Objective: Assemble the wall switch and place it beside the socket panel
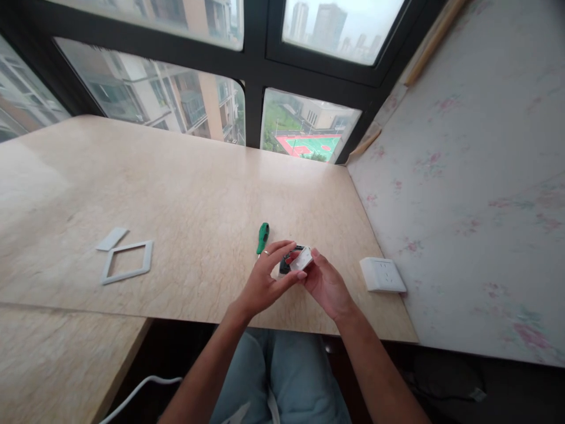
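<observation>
White plastic with a black and red back, the small socket module (296, 259) sits pinched between my left hand (265, 282) and right hand (324, 285), just above the near edge of the marble table (185, 194). Its long axis runs left to right, tilted slightly upward to the right. No writing is readable. Just behind it, a green screwdriver (262, 237) points toward me.

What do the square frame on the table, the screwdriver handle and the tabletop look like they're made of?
Square frame: likely matte white plastic, thin and evenly coloured. Screwdriver handle: probably glossy green plastic. Tabletop: beige with faint veining and a soft sheen, either polished stone or a marble-look laminate; the view cannot settle which.
</observation>
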`<action>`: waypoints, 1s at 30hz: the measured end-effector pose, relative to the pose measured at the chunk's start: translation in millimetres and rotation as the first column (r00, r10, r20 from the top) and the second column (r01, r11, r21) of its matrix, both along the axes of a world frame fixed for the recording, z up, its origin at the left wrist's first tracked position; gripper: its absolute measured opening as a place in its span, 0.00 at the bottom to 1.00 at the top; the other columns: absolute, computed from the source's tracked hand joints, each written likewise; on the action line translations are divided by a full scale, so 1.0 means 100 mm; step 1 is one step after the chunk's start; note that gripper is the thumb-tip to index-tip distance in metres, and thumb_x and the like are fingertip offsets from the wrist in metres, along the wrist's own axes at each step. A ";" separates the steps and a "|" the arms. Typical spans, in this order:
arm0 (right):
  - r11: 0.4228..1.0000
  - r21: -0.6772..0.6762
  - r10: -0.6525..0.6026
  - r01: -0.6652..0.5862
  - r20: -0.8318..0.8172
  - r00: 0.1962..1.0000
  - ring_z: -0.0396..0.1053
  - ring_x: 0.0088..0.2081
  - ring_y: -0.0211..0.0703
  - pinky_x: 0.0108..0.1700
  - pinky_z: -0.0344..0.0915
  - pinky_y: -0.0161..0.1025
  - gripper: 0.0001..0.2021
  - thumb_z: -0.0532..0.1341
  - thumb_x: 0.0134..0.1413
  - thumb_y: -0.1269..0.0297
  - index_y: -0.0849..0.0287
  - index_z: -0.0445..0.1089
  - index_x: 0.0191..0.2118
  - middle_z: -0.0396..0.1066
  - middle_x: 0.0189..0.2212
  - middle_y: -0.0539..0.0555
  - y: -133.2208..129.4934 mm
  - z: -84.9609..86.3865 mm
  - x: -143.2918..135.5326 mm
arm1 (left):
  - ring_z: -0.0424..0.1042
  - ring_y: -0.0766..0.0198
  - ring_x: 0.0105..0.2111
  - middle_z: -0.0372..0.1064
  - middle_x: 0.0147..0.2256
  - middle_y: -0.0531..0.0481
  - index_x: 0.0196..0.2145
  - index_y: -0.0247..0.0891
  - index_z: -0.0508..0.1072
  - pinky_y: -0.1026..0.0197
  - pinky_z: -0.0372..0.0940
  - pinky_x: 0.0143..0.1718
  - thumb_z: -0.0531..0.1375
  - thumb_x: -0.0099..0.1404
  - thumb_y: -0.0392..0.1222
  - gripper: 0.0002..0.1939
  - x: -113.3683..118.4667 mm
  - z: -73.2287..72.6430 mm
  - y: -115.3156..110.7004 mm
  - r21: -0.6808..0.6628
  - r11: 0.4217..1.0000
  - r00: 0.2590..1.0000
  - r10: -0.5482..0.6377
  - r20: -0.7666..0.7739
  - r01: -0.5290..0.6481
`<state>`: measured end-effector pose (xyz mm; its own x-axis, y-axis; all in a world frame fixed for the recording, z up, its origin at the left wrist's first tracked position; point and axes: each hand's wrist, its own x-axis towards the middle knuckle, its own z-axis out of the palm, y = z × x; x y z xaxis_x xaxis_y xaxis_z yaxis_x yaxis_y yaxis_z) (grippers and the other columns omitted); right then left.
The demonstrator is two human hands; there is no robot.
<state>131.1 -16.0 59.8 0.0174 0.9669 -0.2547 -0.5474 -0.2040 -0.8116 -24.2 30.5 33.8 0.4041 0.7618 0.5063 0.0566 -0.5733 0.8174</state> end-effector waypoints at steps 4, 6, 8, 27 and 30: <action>0.998 0.052 -0.025 0.022 0.066 0.998 0.69 0.32 0.38 0.32 0.67 0.34 0.19 0.66 0.56 0.45 0.57 0.79 0.40 0.78 0.36 0.55 -0.08 0.04 0.02 | 0.73 0.55 0.51 0.74 0.50 0.41 0.52 0.39 0.75 0.50 0.69 0.53 0.66 0.65 0.46 0.20 0.11 0.09 -0.03 -0.090 0.993 0.996 -0.074 0.040 0.077; 0.996 0.089 -0.009 -0.002 0.124 0.992 0.70 0.33 0.40 0.34 0.68 0.35 0.22 0.65 0.56 0.42 0.57 0.79 0.41 0.77 0.37 0.56 -0.13 0.04 0.06 | 0.74 0.57 0.47 0.76 0.46 0.42 0.49 0.38 0.76 0.53 0.71 0.50 0.67 0.64 0.46 0.17 0.14 0.12 -0.06 -0.139 0.987 0.996 -0.067 0.067 0.075; 0.989 0.133 0.032 -0.058 0.190 0.981 0.72 0.36 0.42 0.38 0.70 0.37 0.23 0.65 0.55 0.41 0.57 0.78 0.44 0.77 0.40 0.57 -0.19 0.02 0.12 | 0.75 0.58 0.45 0.76 0.44 0.43 0.48 0.38 0.77 0.54 0.71 0.48 0.67 0.64 0.46 0.16 0.17 0.15 -0.09 -0.171 0.983 0.996 -0.056 0.073 0.068; 0.983 0.139 -0.172 0.124 0.426 0.888 0.65 0.31 0.36 0.35 0.64 0.35 0.15 0.70 0.52 0.49 0.55 0.80 0.39 0.77 0.36 0.54 -0.35 -0.07 0.42 | 0.39 0.38 0.71 0.40 0.71 0.29 0.72 0.40 0.38 0.33 0.48 0.67 0.73 0.54 0.49 0.61 -0.01 -0.18 0.19 0.026 0.998 0.879 -0.033 -0.476 0.051; 0.976 0.115 -0.216 0.186 0.379 0.900 0.64 0.30 0.37 0.33 0.62 0.35 0.17 0.70 0.51 0.48 0.56 0.79 0.39 0.75 0.33 0.53 -0.32 -0.12 0.44 | 0.42 0.37 0.71 0.43 0.70 0.28 0.72 0.37 0.37 0.34 0.50 0.67 0.70 0.53 0.40 0.60 0.02 -0.28 0.33 -0.025 0.994 0.823 -0.100 -0.559 0.104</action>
<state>175.1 -48.3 47.8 0.2965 0.9479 -0.1165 -0.2098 -0.0544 -0.9762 -21.9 63.4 5.7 0.6944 0.6981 0.1746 0.4435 -0.6063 0.6601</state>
